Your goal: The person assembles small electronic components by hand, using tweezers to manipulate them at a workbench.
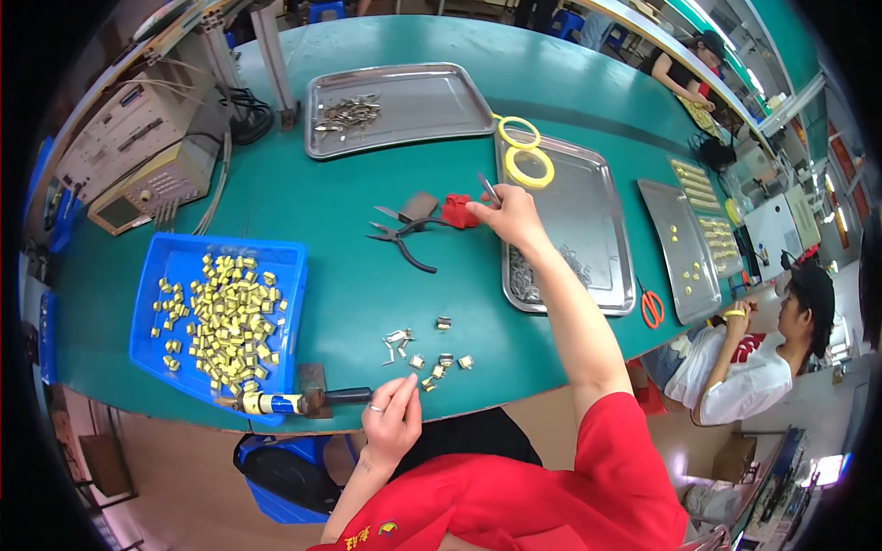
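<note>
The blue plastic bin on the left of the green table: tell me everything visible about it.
The blue plastic bin is a shallow, open-topped rectangular tray with low walls, lying flat on the green table near its front edge. It holds a loose heap of small yellow-and-silver components, thickest in the middle and thin at the edges. A soldering iron with a blue-and-yellow handle lies along its near corner. Neither hand touches it; the left hand rests just to its right.

- A beige bench instrument (147, 190) stood at the far left of the counter (349, 275), its small dark screen (118, 213) facing left.
- A larger beige unit (124, 129) stood just behind it, its front panel pale and screenless.
</note>
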Available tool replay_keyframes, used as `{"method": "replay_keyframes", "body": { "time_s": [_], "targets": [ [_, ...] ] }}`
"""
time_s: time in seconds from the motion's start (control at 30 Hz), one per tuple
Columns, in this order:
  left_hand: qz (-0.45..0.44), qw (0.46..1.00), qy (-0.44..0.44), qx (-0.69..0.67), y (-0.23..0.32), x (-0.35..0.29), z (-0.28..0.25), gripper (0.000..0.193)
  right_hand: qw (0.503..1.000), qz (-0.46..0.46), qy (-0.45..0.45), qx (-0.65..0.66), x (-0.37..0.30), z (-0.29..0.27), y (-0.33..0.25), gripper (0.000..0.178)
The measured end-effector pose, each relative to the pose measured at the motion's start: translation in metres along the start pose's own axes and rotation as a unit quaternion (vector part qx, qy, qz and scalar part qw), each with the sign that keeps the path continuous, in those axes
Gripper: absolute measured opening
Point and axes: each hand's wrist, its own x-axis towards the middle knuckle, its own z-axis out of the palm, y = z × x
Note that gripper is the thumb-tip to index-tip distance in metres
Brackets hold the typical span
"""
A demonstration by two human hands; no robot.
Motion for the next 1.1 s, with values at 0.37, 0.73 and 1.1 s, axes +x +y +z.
{"method": "replay_keyframes", "body": {
  "time_s": [0.37,0.73,1.1],
  "targets": [
    [0.022,1.0,-0.014,0.01,-0.001,-0.001,0.0,0.032,0.927,0.114,0.18,-0.308,-0.086,-0.138,0.143,0.031],
    [0.005,1.0,0.009,0.026,0.001,-0.005,0.003,0.032,0.939,0.097,0.165,-0.285,-0.103,-0.127,0.204,0.041],
    [0.046,0.998,0.008,0.05,0.001,0.002,0.007,0.029,0.949,0.019,0.188,-0.253,-0.124,-0.118,0.186,0.029]
  ]
}}
